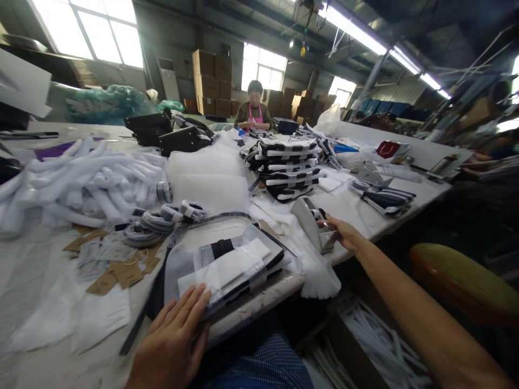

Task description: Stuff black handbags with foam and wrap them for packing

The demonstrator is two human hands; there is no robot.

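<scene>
My left hand point(175, 336) lies flat with fingers stretched out on the near corner of a black-and-white bag wrapped in clear plastic point(231, 266), at the table's front edge. My right hand point(344, 232) reaches out to the right and its fingers close around a grey tape dispenser point(314, 222) that stands on the white tabletop. White tissue paper point(320, 275) lies between the bag and the dispenser and hangs over the edge.
A stack of striped bags point(288, 167), white foam rolls point(81, 183), brown paper tags point(121, 270) and coiled straps point(158, 219) cover the table point(48, 356). A person point(254, 108) sits at the far end. A yellow-green stool point(462, 281) stands to my right, a box of white rolls point(377, 346) below.
</scene>
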